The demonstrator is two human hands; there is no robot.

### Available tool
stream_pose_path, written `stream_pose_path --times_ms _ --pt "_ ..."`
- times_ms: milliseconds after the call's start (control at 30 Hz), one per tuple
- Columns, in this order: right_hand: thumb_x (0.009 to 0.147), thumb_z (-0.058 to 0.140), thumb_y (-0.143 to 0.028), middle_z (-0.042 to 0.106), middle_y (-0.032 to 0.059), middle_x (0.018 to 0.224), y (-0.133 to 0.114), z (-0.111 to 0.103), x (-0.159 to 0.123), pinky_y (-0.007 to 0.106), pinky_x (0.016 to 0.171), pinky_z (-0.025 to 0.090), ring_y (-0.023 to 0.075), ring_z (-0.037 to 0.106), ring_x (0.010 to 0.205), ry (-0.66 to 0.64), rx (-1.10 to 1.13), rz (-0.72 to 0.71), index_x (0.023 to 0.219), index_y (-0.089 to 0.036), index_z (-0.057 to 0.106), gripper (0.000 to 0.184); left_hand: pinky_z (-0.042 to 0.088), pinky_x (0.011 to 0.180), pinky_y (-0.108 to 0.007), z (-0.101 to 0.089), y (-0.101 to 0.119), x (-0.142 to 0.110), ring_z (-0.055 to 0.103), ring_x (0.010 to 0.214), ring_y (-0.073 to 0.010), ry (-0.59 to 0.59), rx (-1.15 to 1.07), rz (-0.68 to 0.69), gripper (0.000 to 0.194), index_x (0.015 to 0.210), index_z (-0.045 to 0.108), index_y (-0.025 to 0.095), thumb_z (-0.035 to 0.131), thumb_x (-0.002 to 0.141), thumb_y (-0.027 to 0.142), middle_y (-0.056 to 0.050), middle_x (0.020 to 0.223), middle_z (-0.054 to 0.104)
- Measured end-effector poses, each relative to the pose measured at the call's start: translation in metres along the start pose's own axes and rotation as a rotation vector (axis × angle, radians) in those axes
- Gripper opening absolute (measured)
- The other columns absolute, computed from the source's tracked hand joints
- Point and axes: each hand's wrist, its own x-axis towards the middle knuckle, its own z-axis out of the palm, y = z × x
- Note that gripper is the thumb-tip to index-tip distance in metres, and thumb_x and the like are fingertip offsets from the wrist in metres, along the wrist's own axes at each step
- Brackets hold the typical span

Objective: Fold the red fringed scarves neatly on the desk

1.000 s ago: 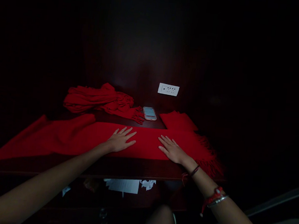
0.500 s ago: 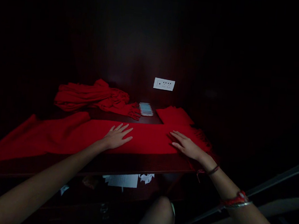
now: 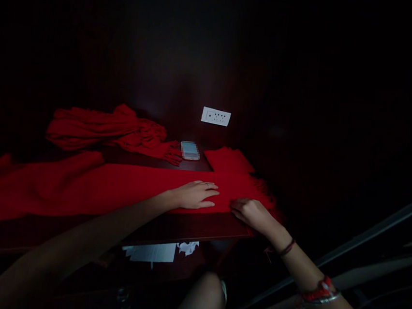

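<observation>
A long red scarf [image 3: 123, 184] lies stretched across the dark shelf, flat toward the right and wrinkled at the left, with fringe at its right end. My left hand [image 3: 196, 195] rests flat on the scarf, fingers spread and pointing right. At the scarf's near edge, close to the fringed end, my right hand [image 3: 253, 213] is closed with its fingers curled onto the cloth; the fingertips are partly hidden. Behind the right end sits a folded red cloth [image 3: 228, 160]. A bunched red scarf [image 3: 99, 130] with fringe lies at the back left.
A phone [image 3: 190, 150] with a blurred screen lies on the dark shelf [image 3: 199, 224] between the back cloths. Above it is a white wall socket [image 3: 216, 116]. Papers [image 3: 153, 252] and a crumpled white piece [image 3: 187, 247] lie on a lower level. My knee [image 3: 205, 295] is below.
My left hand has slid right along the scarf toward the right hand. My right hand has come nearer to the shelf's front edge, and its fingers have curled. The view has turned slightly right.
</observation>
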Motion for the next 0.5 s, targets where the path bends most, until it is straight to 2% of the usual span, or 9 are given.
stream_pose_path --times_ms 100,200,500 --pt "0.083 0.037 -0.020 0.061 0.0069 0.079 -0.006 0.001 0.001 0.021 0.060 0.039 0.0137 0.057 0.071 -0.024 -0.113 0.012 0.082 -0.015 0.058 0.022 0.019 0.097 -0.032 0.013 0.000 0.007 0.023 0.121 -0.0169 -0.068 -0.055 -0.028 0.050 0.126 0.029 0.023 0.028 0.083 0.048 -0.004 0.133 0.028" --pt "0.082 0.038 -0.018 0.061 0.0069 0.079 -0.010 0.002 0.001 0.021 0.059 0.038 0.0136 0.056 0.069 -0.011 -0.159 0.050 0.082 -0.014 0.057 0.019 0.016 0.098 -0.034 0.019 -0.004 0.005 0.019 0.123 -0.0169 -0.114 -0.099 -0.058 0.052 0.127 0.026 0.024 0.026 0.082 0.050 -0.003 0.135 0.024" --pt "0.086 0.033 -0.021 0.060 0.0051 0.081 -0.006 0.003 -0.004 0.020 0.059 0.038 0.0121 0.055 0.069 0.039 -0.101 0.062 0.092 -0.017 0.055 0.024 0.015 0.099 -0.031 0.022 -0.006 0.003 0.020 0.122 -0.0143 -0.087 -0.123 -0.073 0.049 0.126 0.028 0.024 0.024 0.084 0.048 -0.002 0.134 0.027"
